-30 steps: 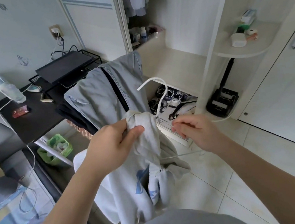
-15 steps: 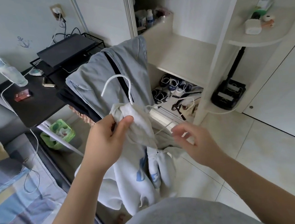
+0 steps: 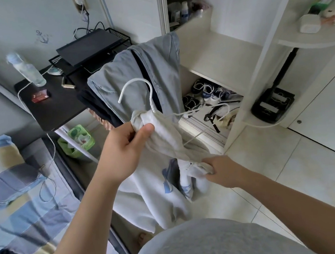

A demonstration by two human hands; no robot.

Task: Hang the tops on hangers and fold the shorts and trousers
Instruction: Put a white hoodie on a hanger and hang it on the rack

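Observation:
A white top with a blue print (image 3: pixel 162 193) hangs bunched in front of me. My left hand (image 3: pixel 123 151) pinches its collar where a white wire hanger (image 3: pixel 136 88) sticks up, hook curving left. One hanger arm (image 3: pixel 206 109) pokes out to the right. My right hand (image 3: pixel 224 170) grips a lower fold of the same top. Behind it, grey-blue trousers (image 3: pixel 155 69) and dark clothes (image 3: pixel 96 101) drape over a chair back.
A black desk (image 3: pixel 55 111) with a bottle, a red box and a laptop on a rack stands at left. Below it sits a green bin (image 3: pixel 77 140). An open wardrobe (image 3: pixel 223 56) holds shoes low down. A striped bed (image 3: pixel 19 197) is at the near left.
My right hand dropped from the hanger's arm and took hold of the top's lower fold. The left hand with collar and hanger stayed roughly in place.

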